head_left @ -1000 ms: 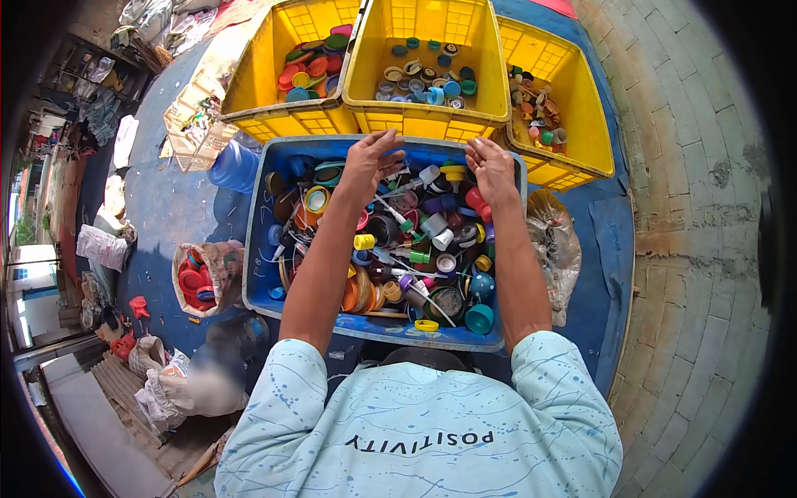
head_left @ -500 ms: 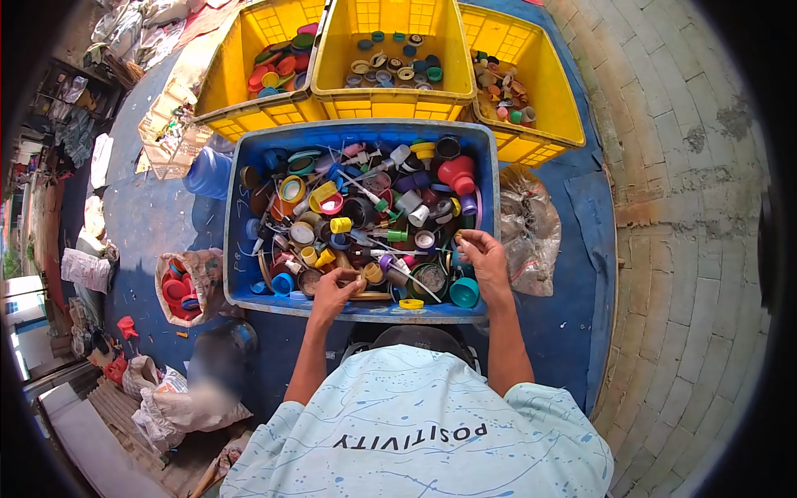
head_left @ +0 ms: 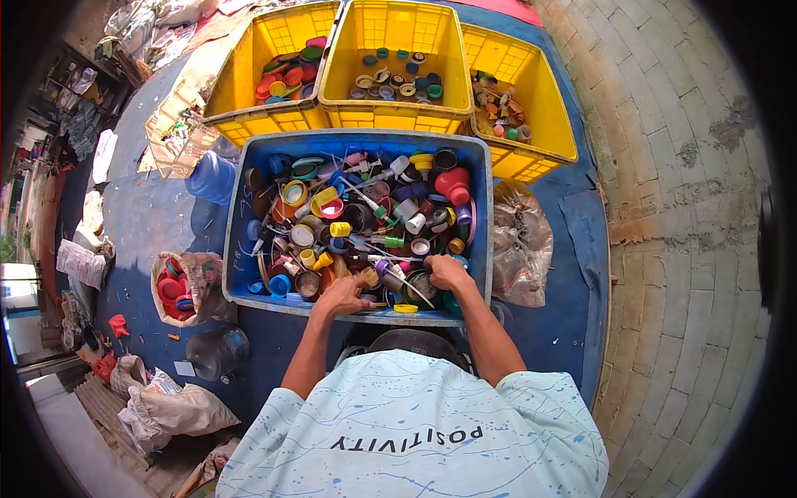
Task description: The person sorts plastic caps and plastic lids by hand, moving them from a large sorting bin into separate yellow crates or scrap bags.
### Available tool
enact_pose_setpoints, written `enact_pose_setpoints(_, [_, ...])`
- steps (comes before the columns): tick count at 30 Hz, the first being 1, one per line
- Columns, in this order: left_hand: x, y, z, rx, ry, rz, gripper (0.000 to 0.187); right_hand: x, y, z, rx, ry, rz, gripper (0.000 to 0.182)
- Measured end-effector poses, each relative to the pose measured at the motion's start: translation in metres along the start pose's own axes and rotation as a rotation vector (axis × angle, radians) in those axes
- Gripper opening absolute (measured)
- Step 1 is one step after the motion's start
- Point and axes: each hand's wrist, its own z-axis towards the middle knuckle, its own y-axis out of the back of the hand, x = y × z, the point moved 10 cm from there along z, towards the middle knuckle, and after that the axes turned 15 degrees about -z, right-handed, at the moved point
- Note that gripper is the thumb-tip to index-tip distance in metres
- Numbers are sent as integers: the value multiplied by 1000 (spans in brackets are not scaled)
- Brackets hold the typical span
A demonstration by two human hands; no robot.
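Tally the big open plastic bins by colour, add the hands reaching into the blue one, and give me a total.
Yellow bins: 3
Blue bin: 1
Hands: 2, the left hand and the right hand
Total: 6

This looks like a scrap yard for plastic, out in the sun. Big yellow bins (head_left: pixel 401 33) and a blue bin (head_left: pixel 365 144) hold lots of caps (head_left: pixel 339 230), sacks (head_left: pixel 195 412) lie around, and bricks (head_left: pixel 672 290) edge a blue sheet (head_left: pixel 145 207).
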Motion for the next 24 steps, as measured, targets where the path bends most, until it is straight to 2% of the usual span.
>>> enact_pose_setpoints(6, [5,0,-4,2,-11,10,63,2,-7,3,69,48,-54,36])
enact_pose_setpoints(9, [6,-2,-5,26,41,46,49,-4,-7,9,82,80,-4,34])
enact_pose_setpoints(12, [3,9,-10,-67,151,1,36,-2,10,2,116,86,102,34])
enact_pose_setpoints(15, [-4,30,-17,-254,57,-20,29,-8,17,6,112,85,214,34])
enact_pose_setpoints(17, [-1,51,-27,-398,33,-158,29,-3,41,0,127,28,276,36])
enact_pose_setpoints(19, [4,73,-38,-546,5,-298,28,6,70,0,-20,10,351,38])
enact_pose_setpoints(21, [17,79,-44,-596,13,-631,26,16,96,1,-156,-19,418,38])
enact_pose_setpoints(22, [21,81,-48,-630,-3,-829,25,26,120,-4,-325,-32,412,39])
enact_pose_setpoints(23, [23,82,-51,-660,-23,-1027,24,33,132,-9,-345,-60,468,38])
enact_pose_setpoints(24, [26,80,-53,-667,-20,-1181,23,44,150,-19,-456,-92,385,37])
